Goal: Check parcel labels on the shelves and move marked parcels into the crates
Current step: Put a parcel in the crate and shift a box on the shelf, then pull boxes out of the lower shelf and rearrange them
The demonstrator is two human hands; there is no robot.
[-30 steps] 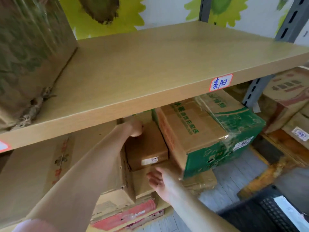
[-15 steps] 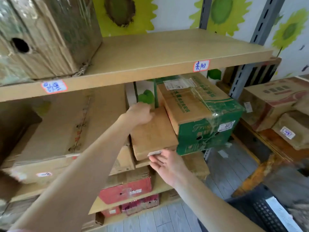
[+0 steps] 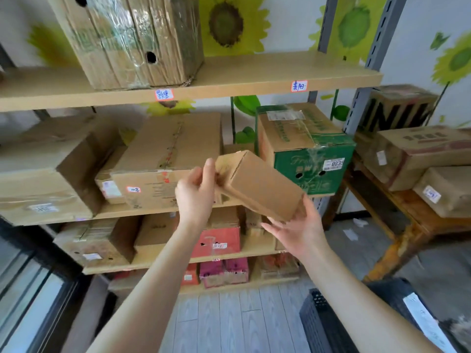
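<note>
The small cardboard parcel (image 3: 260,184) hangs tilted in front of the middle shelf (image 3: 127,213). The left hand (image 3: 196,194) clasps its upper end with curled fingers (image 3: 209,171); the right hand (image 3: 302,228) cradles the lower end, fingers apparently straight beneath.

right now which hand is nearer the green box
Right. The right hand is just below the green box; the left hand grips the small parcel farther left.

I count my two hands, left (image 3: 196,192) and right (image 3: 300,230), on one small brown parcel (image 3: 260,184), just left of the one green carton (image 3: 311,166). Above that carton are two handwritten tags (image 3: 164,94) (image 3: 299,86) and one taped carton (image 3: 132,39). Below and to its right is one black crate (image 3: 328,324).
</note>
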